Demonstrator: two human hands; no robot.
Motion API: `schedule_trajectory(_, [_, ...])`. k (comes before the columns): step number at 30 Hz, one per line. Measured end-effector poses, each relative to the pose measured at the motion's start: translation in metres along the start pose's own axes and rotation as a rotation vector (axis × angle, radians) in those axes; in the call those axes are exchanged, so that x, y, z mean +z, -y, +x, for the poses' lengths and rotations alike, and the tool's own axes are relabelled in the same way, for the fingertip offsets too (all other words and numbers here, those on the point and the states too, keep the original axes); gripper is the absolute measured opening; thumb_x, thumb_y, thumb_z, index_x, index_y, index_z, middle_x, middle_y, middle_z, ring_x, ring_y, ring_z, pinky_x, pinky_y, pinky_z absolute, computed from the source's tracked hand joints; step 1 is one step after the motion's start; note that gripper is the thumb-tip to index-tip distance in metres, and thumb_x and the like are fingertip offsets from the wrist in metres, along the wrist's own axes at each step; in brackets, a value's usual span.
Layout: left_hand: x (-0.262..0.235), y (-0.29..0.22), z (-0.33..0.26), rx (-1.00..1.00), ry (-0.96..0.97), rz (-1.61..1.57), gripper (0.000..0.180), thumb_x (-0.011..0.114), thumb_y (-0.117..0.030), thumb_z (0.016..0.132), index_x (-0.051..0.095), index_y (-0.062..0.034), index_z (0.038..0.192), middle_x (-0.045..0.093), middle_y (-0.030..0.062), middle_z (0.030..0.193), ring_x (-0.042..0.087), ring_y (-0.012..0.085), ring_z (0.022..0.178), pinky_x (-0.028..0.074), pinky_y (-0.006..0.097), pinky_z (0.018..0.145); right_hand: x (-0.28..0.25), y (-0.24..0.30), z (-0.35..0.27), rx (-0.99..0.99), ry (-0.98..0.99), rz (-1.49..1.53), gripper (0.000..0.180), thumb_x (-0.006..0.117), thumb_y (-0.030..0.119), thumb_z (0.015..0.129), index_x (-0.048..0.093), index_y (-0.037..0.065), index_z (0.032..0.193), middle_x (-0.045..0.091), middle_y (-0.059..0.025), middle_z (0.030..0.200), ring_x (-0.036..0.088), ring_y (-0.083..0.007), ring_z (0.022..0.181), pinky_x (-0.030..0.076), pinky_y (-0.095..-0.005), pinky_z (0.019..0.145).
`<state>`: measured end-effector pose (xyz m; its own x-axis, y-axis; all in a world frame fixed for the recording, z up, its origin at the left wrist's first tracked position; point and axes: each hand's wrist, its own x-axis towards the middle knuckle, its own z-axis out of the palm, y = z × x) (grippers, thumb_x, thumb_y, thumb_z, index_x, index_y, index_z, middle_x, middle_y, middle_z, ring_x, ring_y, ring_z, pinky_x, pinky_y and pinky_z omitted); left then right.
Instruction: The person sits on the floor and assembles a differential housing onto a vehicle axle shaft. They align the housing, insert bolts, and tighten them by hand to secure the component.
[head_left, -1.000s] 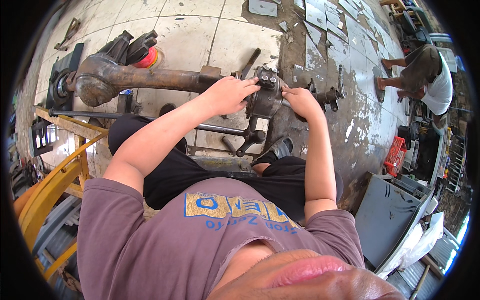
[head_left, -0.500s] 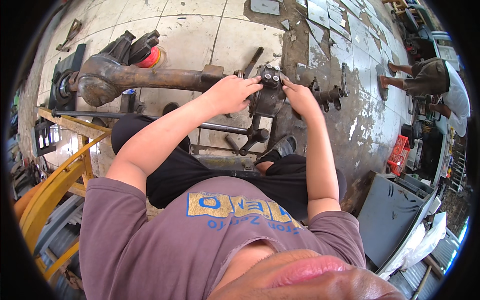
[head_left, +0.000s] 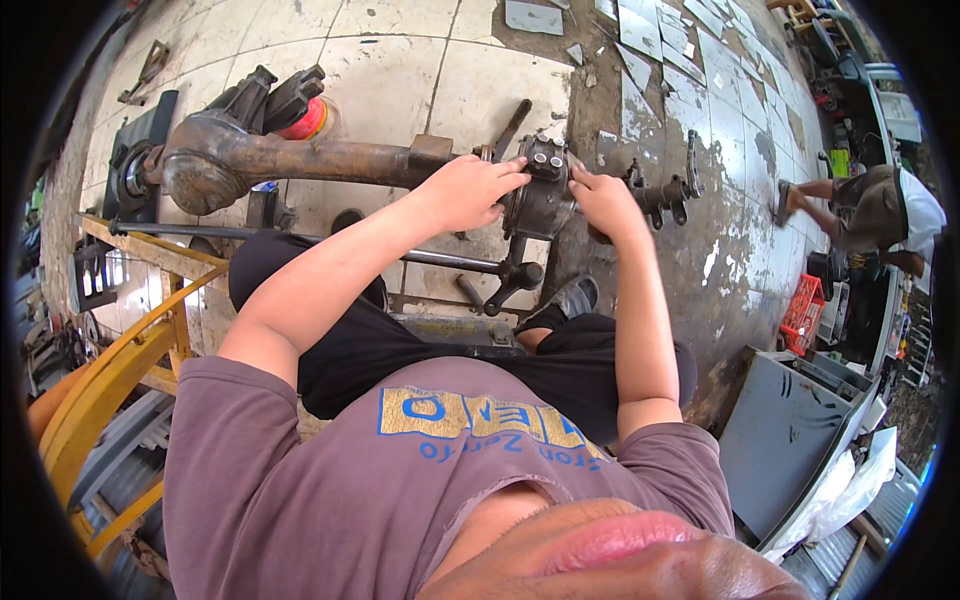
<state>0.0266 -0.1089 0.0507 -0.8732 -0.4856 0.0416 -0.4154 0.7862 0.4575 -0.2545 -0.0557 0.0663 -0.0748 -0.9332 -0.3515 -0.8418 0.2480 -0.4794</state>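
Note:
A dark, greasy steering knuckle sits at the right end of a long rusty axle housing, with several bright bolt heads on its top cap. My left hand grips the knuckle's left side, its index finger reaching to the cap. From the other side my right hand holds the knuckle, fingertips against its edge and the palm side hidden. Below the knuckle, a steering arm joins a long tie rod that runs left past my knees.
A yellow metal frame stands at my left. Beyond the knuckle lies a dark hub part on the worn floor, with broken tiles farther off. At right are a grey cabinet, a red crate and another person.
Both my hands stay on the knuckle, the right shifted slightly along its edge. The whole view has moved a little. At right, the other person has changed stance.

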Motion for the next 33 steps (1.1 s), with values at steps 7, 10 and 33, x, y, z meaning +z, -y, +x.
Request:
schedule_trajectory(7, [0.002,0.003,-0.003,0.025,-0.050,0.021,0.063,0.078,-0.019,0.088,0.061,-0.0079,0.147,0.061,0.0146,0.158,0.072,0.0284,0.121,0.056,0.046,0.101,-0.024,0.023,-0.004,0.055,0.153,-0.101,0.045,0.064,0.031,0.102,0.072,0.009,0.140,0.070,-0.0226,0.138,0.067,-0.0416,0.129,0.051,-0.0452,0.112])
schedule_trajectory(10, [-0.001,0.000,0.003,0.044,-0.027,0.004,0.063,0.078,-0.019,0.086,0.062,-0.0069,0.146,0.061,0.0159,0.157,0.074,0.0300,0.116,0.056,0.045,0.099,0.006,-0.014,-0.001,-0.047,-0.099,0.022,0.045,0.062,0.032,0.101,0.073,0.011,0.140,0.071,-0.0214,0.137,0.068,-0.0417,0.124,0.053,-0.0488,0.110])
schedule_trajectory(33, [-0.001,0.002,0.000,0.003,-0.002,-0.011,0.065,0.078,-0.024,0.090,0.058,-0.0088,0.150,0.056,0.0165,0.162,0.069,0.0349,0.122,0.054,0.047,0.104,-0.001,0.000,0.005,0.028,0.031,-0.156,0.040,0.062,0.036,0.100,0.079,0.013,0.128,0.078,-0.0210,0.119,0.074,-0.0414,0.113,0.057,-0.0516,0.104])
